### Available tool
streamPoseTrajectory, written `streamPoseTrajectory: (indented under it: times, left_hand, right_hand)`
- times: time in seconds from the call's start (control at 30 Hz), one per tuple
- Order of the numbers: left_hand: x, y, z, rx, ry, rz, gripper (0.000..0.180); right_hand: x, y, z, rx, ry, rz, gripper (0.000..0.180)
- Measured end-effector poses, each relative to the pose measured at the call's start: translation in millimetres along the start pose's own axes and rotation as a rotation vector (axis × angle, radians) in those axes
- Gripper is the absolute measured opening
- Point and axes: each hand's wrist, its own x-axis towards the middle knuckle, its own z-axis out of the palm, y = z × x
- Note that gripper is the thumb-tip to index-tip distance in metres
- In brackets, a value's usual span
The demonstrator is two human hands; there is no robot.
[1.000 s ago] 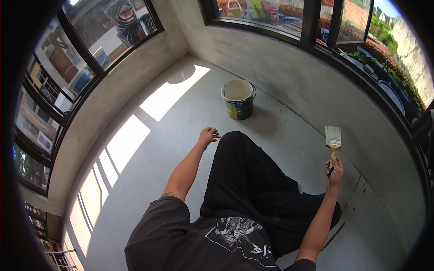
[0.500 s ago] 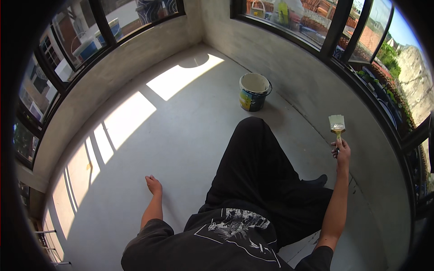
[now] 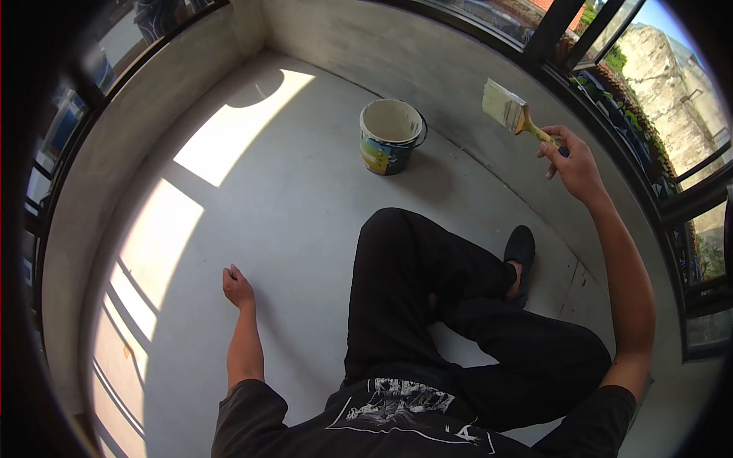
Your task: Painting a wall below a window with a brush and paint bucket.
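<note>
My right hand [image 3: 573,164] is closed round the yellowish handle of a wide paintbrush [image 3: 505,106]. Pale paint coats the bristles and has smeared the metal band. Raised in front of the low wall, the brush points up and to the left; I cannot tell whether it touches the wall. My left hand [image 3: 238,288] hangs over the floor at the left with its fingers curled in, the palm hidden. A paint bucket [image 3: 387,156], dark with a yellow and blue label, stands upright on the floor ahead of me, its inside coated with pale paint.
The grey floor [image 3: 282,206] meets low, unevenly coated walls [image 3: 175,91] under dark window frames [image 3: 550,34]. Sunlight falls in strips on the left. My bent legs [image 3: 397,290] lie between my hands, with a dark shoe [image 3: 521,256] near the right wall.
My right hand has lifted the paintbrush and tipped it to the left, toward the far part of the right wall. My view has shifted, with more of my right leg and the shoe showing.
</note>
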Motion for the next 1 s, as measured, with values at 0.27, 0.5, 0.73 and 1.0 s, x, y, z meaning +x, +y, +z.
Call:
streamPoseTrajectory:
  times: [0.27, 0.5, 0.73, 1.0]
  left_hand:
    - [16, -69, 12, 0.092, 0.305, -0.348, 0.026]
    - [15, -54, -1, 0.281, 0.279, -0.247, 0.022]
    - [15, -44, 4, 0.494, 0.224, -0.224, 0.027]
    - [17, -57, 8, 0.511, 0.243, -0.188, 0.031]
  right_hand:
    - [103, -43, 88, -0.502, -0.197, -0.129, 0.025]
    - [223, -68, 233, -0.797, -0.534, -0.223, 0.028]
    - [276, -21, 314, -0.953, -0.679, -0.042, 0.033]
    - [213, -21, 386, -0.515, -0.158, 0.113, 0.036]
